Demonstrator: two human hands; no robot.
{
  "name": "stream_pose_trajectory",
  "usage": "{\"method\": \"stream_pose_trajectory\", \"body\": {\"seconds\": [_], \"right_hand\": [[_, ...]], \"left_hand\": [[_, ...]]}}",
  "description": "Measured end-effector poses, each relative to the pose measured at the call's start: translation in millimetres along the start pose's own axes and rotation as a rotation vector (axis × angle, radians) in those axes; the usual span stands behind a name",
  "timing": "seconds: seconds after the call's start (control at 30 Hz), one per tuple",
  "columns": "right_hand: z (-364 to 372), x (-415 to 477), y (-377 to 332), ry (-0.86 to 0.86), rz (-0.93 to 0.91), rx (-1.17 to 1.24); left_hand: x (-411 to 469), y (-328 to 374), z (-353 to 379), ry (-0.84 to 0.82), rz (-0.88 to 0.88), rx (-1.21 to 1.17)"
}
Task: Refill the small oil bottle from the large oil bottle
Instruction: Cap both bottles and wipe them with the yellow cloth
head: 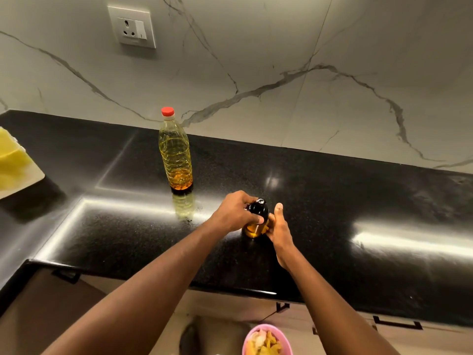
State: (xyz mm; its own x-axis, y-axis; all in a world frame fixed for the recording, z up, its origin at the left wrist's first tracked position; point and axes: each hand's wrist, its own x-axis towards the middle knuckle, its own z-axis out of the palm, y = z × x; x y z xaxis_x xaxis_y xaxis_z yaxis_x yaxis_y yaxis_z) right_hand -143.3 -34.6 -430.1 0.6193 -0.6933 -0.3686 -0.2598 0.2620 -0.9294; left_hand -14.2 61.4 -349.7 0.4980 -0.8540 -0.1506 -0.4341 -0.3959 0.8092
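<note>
currently, item one: small glass oil bottle with a black domed dispenser top (256, 221), standing upright on the black speckled stone counter (332, 201), near its front edge. it holds some amber oil low in its body. my left hand (234, 213) is wrapped over the black top, fingers closed on it; my right hand (277, 228) is pressed against the glass body from the right, thumb up, steadying it. whether the right fingers close fully round the far side i cannot tell.

item two, step in hand, by my judgement: unscrewing the top so the neck is open for filling. to do it well i keep the base flat on the counter, let the right hand take the counter-twist, and turn only the cap with the left. glass with oil on it may be slick, so a firm low hold matters more than force.

item three: large clear plastic oil bottle with a red screw cap (176, 152), upright, well apart to the back left, near the white veined marble wall (256, 60). cap on; not yet opened.

item four, surroundings: yellow cloth on a pale board (15, 162) at far left; white wall socket (133, 28) above; pink bowl of scraps (267, 340) below the counter edge.

item five, obstructions: none between the two bottles. no funnel is in view, so a narrow neck could mean spills.
</note>
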Motion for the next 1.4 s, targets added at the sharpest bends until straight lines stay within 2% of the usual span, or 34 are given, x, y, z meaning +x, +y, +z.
{"method": "stream_pose_trajectory", "body": {"seconds": [0.23, 0.4, 0.5, 0.67, 0.8, 0.97, 1.17, 1.4], "right_hand": [[24.9, -51.3, 19.8, 0.041, -0.094, 0.182], [33.9, -42.5, -3.8, 0.104, -0.161, 0.161], [17.7, -19.3, -22.0, 0.081, -0.125, 0.046], [0.1, 17.6, -29.0, -0.092, -0.016, -0.183], [-3.2, 16.1, -10.9, -0.001, 0.011, -0.239], [-10.1, -10.4, 18.2, 0.147, -0.085, -0.172], [-10.2, -29.6, 9.4, 0.345, 0.0, 0.118], [-26.0, -51.7, 2.4, 0.305, 0.104, 0.421]], "left_hand": [[3.1, -3.9, 0.3, -0.004, -0.005, 0.004], [4.5, -2.1, -0.4, -0.016, -0.001, 0.046], [5.5, -2.3, 1.0, -0.012, -0.007, 0.066], [2.7, -2.3, 3.0, 0.015, 0.007, 0.044], [1.2, -2.8, 4.3, 0.012, 0.007, 0.031], [0.8, -9.5, 5.3, 0.022, 0.028, 0.024], [-13.5, -47.1, 29.4, 0.064, 0.027, -0.11], [-6.5, -55.0, 54.2, 0.155, 0.064, -0.187]]}}
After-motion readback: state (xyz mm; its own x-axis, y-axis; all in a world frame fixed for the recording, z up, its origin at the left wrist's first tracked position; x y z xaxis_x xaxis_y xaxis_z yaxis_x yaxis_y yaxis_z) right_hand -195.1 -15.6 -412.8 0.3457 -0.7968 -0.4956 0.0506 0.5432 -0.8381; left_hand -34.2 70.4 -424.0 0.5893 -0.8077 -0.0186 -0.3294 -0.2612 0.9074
